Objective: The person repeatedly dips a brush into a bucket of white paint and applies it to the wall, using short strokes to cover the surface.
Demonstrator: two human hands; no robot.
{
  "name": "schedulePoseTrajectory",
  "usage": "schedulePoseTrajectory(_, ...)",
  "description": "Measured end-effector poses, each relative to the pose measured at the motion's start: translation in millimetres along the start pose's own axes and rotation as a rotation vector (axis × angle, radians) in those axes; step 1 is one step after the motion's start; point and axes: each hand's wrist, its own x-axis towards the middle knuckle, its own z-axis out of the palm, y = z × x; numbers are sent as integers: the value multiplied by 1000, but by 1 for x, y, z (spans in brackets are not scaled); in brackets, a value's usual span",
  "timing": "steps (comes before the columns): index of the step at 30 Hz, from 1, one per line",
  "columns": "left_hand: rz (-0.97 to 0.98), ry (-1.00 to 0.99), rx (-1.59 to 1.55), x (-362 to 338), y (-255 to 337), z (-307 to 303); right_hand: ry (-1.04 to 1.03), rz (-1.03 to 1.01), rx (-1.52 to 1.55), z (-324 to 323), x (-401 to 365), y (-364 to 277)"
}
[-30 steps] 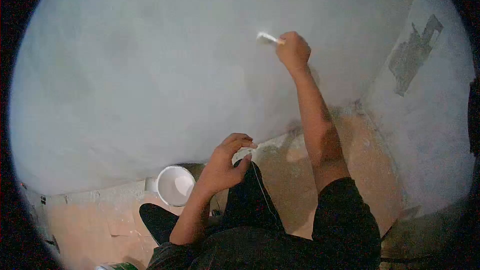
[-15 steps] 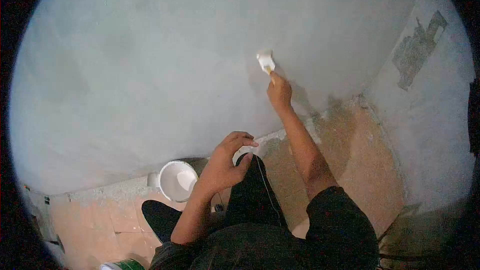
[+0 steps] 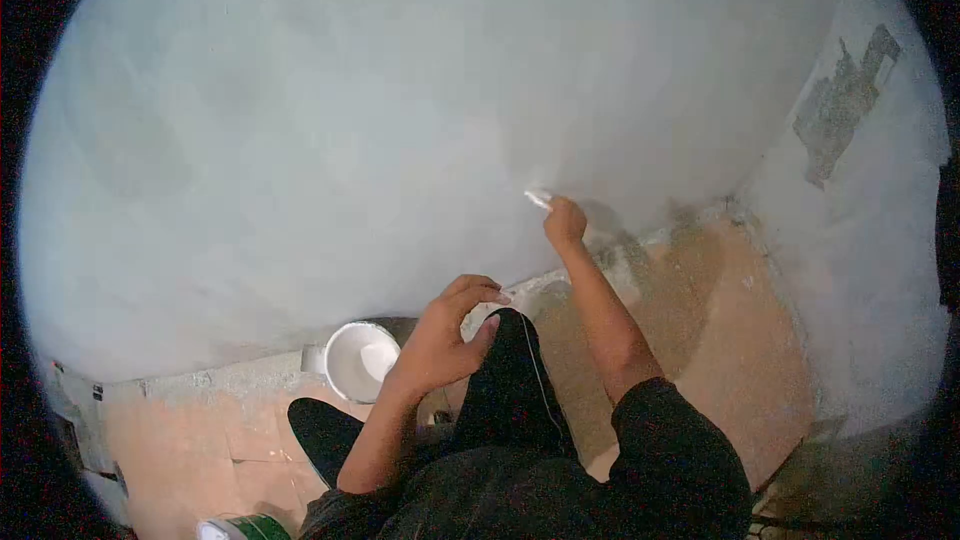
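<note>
Long wall: a pale, whitish-grey surface [image 3: 300,140] with uneven tone, brighter in some areas and dull grey in others, as at far left. Much of it appears coated, but evenness and wetness cannot be told.
Tub: a green-and-white round container [image 3: 262,528], cut off by the lower edge, on the orange-tan tiled floor [image 3: 180,440]; its contents cannot be told.
Bucket: a round white plastic bucket [image 3: 343,365] on the floor beside the wall's foot, with white matter inside, so some seems to be left.
Left hand: the bare left hand [image 3: 435,345] is open and loosely curved, thumb parted from fingers, near the knee of a black trouser leg [image 3: 510,370]; nothing can be made out in its grasp.
Brush: a small brush with a white head [image 3: 538,199] is low at the long wall, its handle hidden by fingers; firm contact cannot be confirmed.
Right hand: the bare right hand [image 3: 566,224] is closed around the brush.
Side wall: a pale wall [image 3: 870,240] at far right with a rough, dark-grey patch [image 3: 838,115], which looks uncovered.
</note>
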Motion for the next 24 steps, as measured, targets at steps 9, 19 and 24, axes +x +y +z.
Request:
schedulePoseTrajectory(9, -37, -73, -9, 7, 1, 14, 182, -4, 1013, -101, 58, -19)
schedulePoseTrajectory(19, -85, -134, -3, 17, -6, 30, -486, 622, 1648, -8, 8, 31)
schedulePoseTrajectory(24, -173, -126, -7, 103, 9, 26, -556, 661, 1566, 20, 64, 54)
